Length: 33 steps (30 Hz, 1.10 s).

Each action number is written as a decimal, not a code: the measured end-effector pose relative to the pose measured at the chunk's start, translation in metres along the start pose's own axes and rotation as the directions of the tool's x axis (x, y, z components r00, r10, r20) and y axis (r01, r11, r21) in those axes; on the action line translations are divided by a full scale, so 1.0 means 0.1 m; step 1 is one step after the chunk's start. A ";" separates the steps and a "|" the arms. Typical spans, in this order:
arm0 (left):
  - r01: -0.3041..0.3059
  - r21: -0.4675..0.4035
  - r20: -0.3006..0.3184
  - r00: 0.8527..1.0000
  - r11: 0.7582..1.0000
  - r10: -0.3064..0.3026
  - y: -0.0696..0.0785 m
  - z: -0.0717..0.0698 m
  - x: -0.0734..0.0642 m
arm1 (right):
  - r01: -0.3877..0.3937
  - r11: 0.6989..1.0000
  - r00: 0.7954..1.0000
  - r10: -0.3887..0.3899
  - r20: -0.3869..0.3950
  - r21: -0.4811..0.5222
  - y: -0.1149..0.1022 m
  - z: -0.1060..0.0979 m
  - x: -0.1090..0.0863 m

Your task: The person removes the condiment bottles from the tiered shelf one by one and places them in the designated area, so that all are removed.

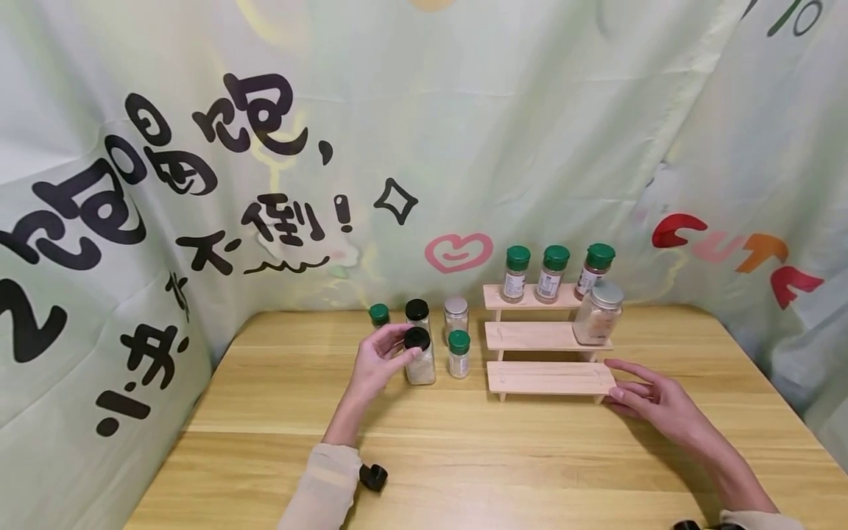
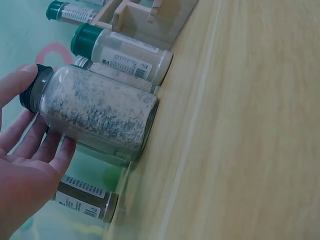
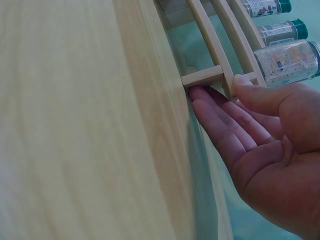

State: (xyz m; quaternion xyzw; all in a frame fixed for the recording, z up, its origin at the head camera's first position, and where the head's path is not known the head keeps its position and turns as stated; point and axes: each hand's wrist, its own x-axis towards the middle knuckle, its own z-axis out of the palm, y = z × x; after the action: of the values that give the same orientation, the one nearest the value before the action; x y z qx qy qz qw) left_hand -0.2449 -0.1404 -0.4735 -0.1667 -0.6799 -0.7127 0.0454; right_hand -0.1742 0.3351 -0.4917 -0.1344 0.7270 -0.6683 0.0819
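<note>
My left hand (image 1: pixel 380 358) holds a square glass jar (image 1: pixel 420 368) of pale, dark-flecked contents near its black lid (image 2: pixel 36 89). In the left wrist view the thumb lies on the lid and the fingers lie along the jar's side. The jar is upright, its base at or close to the tabletop. My right hand (image 1: pixel 662 405) holds the right end of the lowest step of a three-step wooden spice rack (image 1: pixel 551 378). In the right wrist view its thumb touches the step's end, with the fingers by the leg (image 3: pixel 202 76).
On the rack's top step stand several green-capped shakers (image 1: pixel 548 276); a silver-lidded jar (image 1: pixel 598 316) stands on the middle step. Beside the held jar are a green-capped shaker (image 1: pixel 458 357), a silver-lidded jar (image 1: pixel 456 315), a black-lidded jar (image 1: pixel 417 309) and another green-capped shaker (image 1: pixel 379 314). A printed curtain (image 1: pixel 397 110) hangs behind.
</note>
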 end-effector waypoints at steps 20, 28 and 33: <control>-0.164 0.153 -0.065 0.982 0.974 0.176 0.29 0.10 -0.02 | 0.003 1.000 1.000 -0.004 -0.010 -0.025 -0.02 0.02 -0.01; -0.248 0.220 -0.081 0.959 0.943 0.271 0.48 0.26 -0.07 | -0.034 0.998 0.999 0.032 -0.038 -0.059 -0.03 0.02 0.00; -0.308 0.198 -0.030 0.947 0.930 0.320 0.53 0.38 -0.10 | -0.018 0.999 1.000 0.017 -0.024 -0.039 -0.02 0.02 0.00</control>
State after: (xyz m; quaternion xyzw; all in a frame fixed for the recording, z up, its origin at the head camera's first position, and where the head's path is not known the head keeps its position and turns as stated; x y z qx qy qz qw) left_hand -0.2136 -0.1087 -0.4255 -0.2460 -0.7078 -0.6326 0.1958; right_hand -0.1734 0.3332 -0.4895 -0.1218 0.7421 -0.6547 0.0765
